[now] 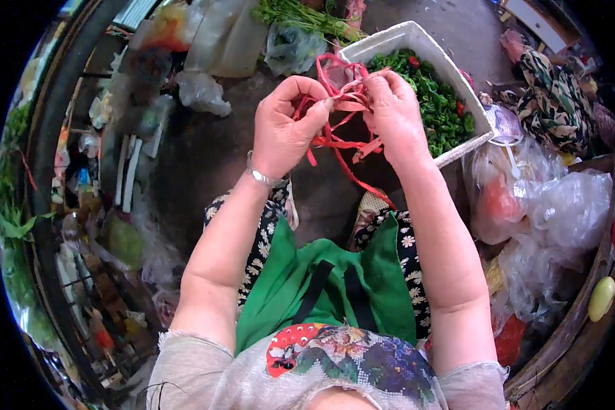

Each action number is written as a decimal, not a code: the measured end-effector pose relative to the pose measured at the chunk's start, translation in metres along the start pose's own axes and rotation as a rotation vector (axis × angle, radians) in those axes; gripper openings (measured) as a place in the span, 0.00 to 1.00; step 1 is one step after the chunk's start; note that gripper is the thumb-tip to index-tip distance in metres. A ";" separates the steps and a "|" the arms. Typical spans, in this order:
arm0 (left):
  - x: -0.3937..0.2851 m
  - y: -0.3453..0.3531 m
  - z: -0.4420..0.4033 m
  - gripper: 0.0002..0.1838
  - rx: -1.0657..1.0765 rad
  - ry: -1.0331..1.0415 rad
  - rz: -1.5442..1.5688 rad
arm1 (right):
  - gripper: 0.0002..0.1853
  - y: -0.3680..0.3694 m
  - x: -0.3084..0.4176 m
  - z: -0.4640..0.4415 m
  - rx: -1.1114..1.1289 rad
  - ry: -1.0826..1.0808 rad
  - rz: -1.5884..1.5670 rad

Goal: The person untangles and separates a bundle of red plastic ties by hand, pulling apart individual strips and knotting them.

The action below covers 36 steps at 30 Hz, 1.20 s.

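Note:
A tangled bundle of red plastic string [348,92] is stretched between my two hands, with loose ends hanging down toward the floor. My left hand [283,130], with a silver bracelet at the wrist, is closed, its thumb and fingers pinching the string. On the other side my right hand [396,116] grips the same string between thumb and fingers. Just beyond and beside my right hand stands a white foam box [458,75] holding glossy green pieces with a few red ones, which look like peppers [437,102]. My right hand and forearm hide part of its near side.
Clear plastic bags [567,212] are heaped at the right, near a camouflage cloth [553,102]. Leafy green stalks [307,20] lie at the top beside a crumpled bag [290,48]. Cluttered racks [82,225] line the left. A green apron [321,280] covers my lap.

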<state>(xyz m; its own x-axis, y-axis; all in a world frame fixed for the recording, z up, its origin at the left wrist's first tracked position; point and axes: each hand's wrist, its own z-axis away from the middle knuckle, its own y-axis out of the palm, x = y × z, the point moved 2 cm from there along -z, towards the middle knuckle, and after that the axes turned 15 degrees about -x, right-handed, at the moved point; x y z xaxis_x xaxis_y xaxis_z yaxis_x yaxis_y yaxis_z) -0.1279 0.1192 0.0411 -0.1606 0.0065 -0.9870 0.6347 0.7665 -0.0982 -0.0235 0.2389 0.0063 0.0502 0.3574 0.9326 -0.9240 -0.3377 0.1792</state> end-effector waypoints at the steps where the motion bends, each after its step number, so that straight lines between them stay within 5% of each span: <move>1: -0.002 0.001 0.001 0.03 -0.010 0.018 0.004 | 0.10 -0.001 -0.004 -0.007 -0.040 -0.100 -0.024; 10: 0.005 -0.026 -0.023 0.01 -0.208 -0.157 0.370 | 0.10 -0.021 -0.007 -0.027 -0.118 -0.018 -0.105; 21: 0.023 -0.097 -0.059 0.02 -0.639 -0.032 0.328 | 0.08 -0.060 0.012 -0.054 -0.188 -0.037 -0.765; 26: 0.029 -0.131 -0.061 0.02 -0.776 0.041 0.296 | 0.04 -0.088 0.022 -0.064 -0.112 -0.007 -0.837; 29: 0.033 -0.142 -0.062 0.03 -0.810 0.064 0.292 | 0.05 -0.098 0.028 -0.066 -0.207 -0.127 -0.762; 36: 0.057 -0.182 -0.071 0.04 -0.888 0.094 0.402 | 0.08 -0.142 0.023 -0.092 -0.408 -0.036 -0.916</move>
<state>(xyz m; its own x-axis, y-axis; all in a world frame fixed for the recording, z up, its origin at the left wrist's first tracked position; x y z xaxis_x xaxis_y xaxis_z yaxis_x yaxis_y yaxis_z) -0.3063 0.0257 0.0117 -0.1410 0.3943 -0.9081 -0.1382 0.9005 0.4124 0.0741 0.3752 -0.0262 0.8126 0.3014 0.4989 -0.5823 0.3810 0.7182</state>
